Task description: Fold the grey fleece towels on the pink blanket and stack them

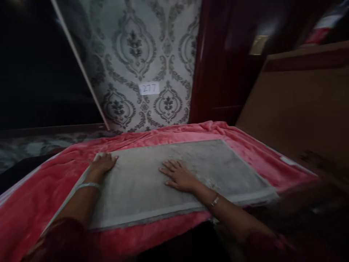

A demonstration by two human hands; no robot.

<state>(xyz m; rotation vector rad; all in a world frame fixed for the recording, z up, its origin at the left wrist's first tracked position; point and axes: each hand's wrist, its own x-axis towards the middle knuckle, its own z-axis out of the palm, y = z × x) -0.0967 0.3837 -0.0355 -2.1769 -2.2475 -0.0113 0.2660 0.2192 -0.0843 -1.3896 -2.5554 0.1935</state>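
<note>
Cloth (169, 178) grey, flat on red blanket (40, 189). Left hand (103, 163) at cloth's far-left corner, fingers spread. Right hand (178, 175) palm down mid-cloth, fingers wide, holding nothing.

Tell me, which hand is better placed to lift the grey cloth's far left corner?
Probably the left hand: its fingers rest at that corner of the grey cloth, while the right hand lies flat mid-cloth.

white label (149, 88) reading "277", patterned wall (152, 47)
</note>
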